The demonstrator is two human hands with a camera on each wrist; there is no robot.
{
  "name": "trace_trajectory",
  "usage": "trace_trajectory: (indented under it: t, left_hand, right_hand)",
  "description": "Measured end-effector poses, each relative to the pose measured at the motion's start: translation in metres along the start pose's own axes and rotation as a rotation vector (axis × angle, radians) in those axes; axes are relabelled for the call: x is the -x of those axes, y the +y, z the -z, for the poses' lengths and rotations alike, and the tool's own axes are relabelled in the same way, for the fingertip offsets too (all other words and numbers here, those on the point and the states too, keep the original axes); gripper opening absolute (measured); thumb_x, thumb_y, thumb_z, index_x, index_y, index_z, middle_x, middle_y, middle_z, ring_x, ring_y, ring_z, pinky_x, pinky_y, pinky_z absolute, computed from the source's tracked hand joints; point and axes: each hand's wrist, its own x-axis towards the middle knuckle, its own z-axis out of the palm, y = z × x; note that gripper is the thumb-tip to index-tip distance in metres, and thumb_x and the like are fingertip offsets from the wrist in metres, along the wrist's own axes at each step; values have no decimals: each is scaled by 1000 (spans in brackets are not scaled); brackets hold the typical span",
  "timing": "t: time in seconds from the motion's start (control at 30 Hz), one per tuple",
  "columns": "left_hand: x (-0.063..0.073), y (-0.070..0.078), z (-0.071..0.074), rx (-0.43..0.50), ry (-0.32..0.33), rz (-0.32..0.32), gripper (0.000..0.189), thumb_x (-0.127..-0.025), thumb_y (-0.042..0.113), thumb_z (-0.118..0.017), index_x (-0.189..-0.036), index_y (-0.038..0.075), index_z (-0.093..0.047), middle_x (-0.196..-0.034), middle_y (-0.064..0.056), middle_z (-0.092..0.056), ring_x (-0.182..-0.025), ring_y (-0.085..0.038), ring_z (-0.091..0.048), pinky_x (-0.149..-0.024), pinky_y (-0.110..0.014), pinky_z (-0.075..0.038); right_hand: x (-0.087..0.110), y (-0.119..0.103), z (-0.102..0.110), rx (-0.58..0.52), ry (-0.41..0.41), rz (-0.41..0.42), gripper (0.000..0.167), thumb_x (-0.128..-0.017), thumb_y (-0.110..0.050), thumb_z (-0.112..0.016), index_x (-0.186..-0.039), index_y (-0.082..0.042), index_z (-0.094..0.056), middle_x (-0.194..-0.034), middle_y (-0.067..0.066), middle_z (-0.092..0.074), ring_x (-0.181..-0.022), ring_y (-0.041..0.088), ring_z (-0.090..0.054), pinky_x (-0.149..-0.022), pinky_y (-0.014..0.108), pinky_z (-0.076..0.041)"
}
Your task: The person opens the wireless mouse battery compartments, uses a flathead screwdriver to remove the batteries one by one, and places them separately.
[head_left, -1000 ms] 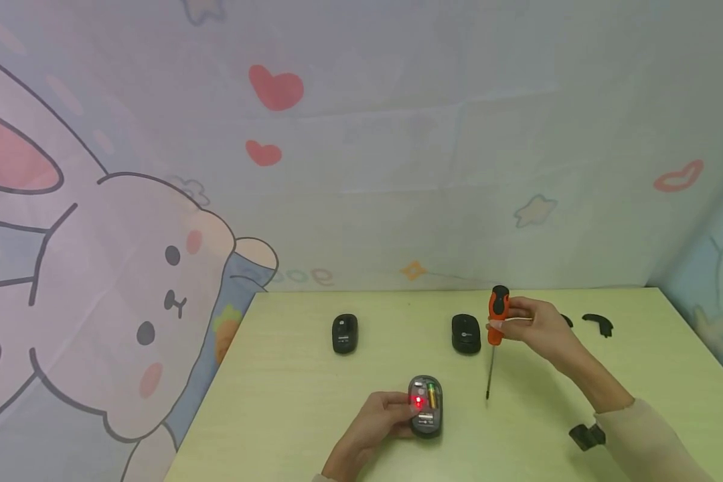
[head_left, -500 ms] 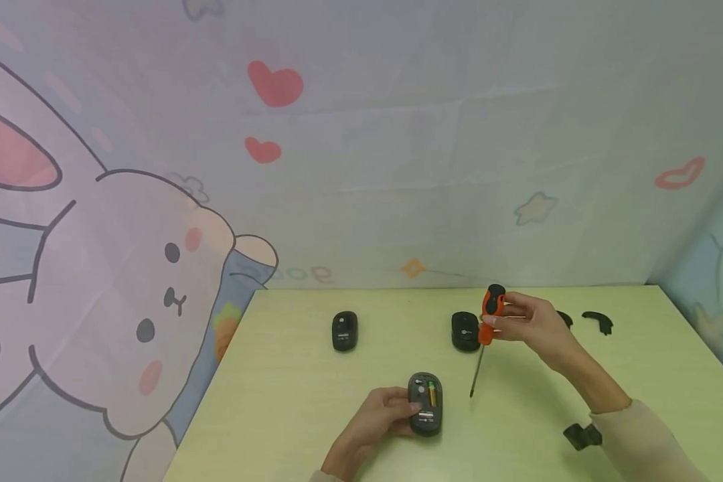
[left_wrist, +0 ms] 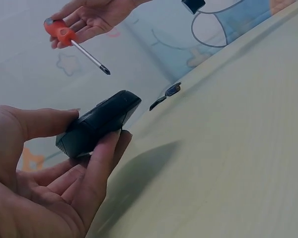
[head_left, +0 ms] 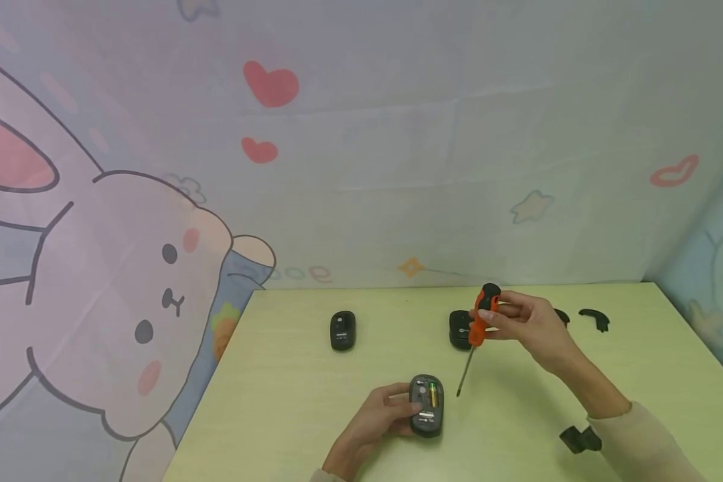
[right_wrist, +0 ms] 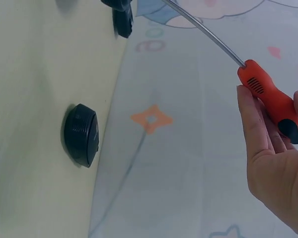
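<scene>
My left hand (head_left: 381, 418) grips a black computer mouse (head_left: 426, 423) with its underside up, thumb on top and fingers beneath. A battery (head_left: 433, 394) with a green end lies in its open compartment. In the left wrist view the mouse (left_wrist: 97, 121) is lifted off the table. My right hand (head_left: 533, 329) pinches the orange and black handle of a screwdriver (head_left: 477, 331). Its shaft slants down and left, the tip apart from the mouse and just to its right. The right wrist view shows the screwdriver handle (right_wrist: 268, 91) between thumb and fingers.
Two more black mice stand at the back of the table (head_left: 289, 388): one at left (head_left: 343, 331), one (head_left: 460, 329) partly behind the screwdriver. Curved black covers, including one (head_left: 595, 319), lie at back right. A black object (head_left: 580, 440) shows by the right sleeve.
The screwdriver has moved left and tilted, bringing its tip nearer the held mouse. The red light seen on the mouse's underside a second ago no longer shows.
</scene>
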Motion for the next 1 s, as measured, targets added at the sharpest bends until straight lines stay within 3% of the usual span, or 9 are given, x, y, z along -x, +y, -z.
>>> trace_trajectory:
  t: [0.27,0.5,0.63,0.87,1.0]
  left_hand:
    - [1,0,2,87,-47,-10,54,-97,8,-70,-148,-4,-53,-126,-27,-73,-106,-34,-78,-84,-41,-68]
    - [2,1,3,112,-84,-10,54,-98,8,-69,-148,-4,-53,-128,-28,-72,-107,-32,-77,-83,-42,-68]
    - [2,2,2,114,-97,-10,53,-98,8,-70,-147,-3,-54,-127,-27,-73,-104,-29,-78,-81,-40,-68]
    - [2,4,1,115,-78,-10,53,-97,9,-70,-146,-2,-55,-126,-28,-73,-102,-29,-79,-81,-41,-68]
    - [2,5,1,110,-66,-5,53,-96,9,-70,-146,-2,-56,-127,-26,-73,-96,-24,-79,-78,-37,-69]
  right_hand:
    - [2,4,-11,-14,-6,57,56,-104,-10,-66,-149,17,-45,-113,-14,-79,-99,13,-79,-87,32,-66]
    - [5,2,-21,39,21,114,51,-103,-8,-67,-145,16,-50,-111,-19,-77,-100,7,-78,-85,33,-67]
    - [8,1,-25,65,45,155,46,-102,-6,-67,-141,15,-55,-110,-20,-77,-97,6,-78,-84,29,-67]
    - [19,4,-41,151,127,317,37,-99,3,-67,-136,4,-64,-114,-19,-78,-97,2,-76,-81,23,-66]
    - [24,7,-51,192,139,377,38,-97,6,-67,-134,-2,-66,-116,-13,-78,-101,2,-77,-79,16,-62]
